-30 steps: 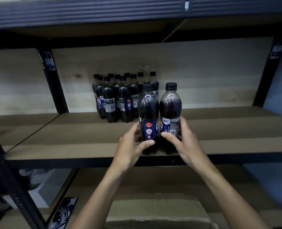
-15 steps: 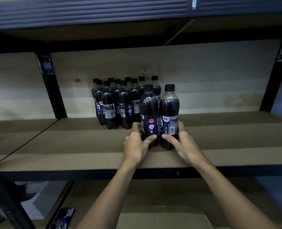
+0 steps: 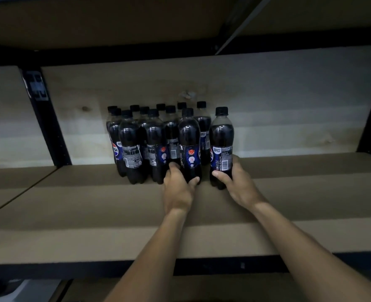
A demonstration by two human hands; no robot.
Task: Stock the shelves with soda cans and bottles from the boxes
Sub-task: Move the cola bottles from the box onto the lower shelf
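My left hand grips the left bottle, upright against the cluster deep on the shelf, while my right hand grips the right bottle, upright just beside it across a gap, so I judge the next nudge goes leftward.

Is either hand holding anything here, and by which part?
Both are. The left hand grips the left cola bottle round its lower body, below the label. The right hand grips the right cola bottle low down, at the label's lower edge.
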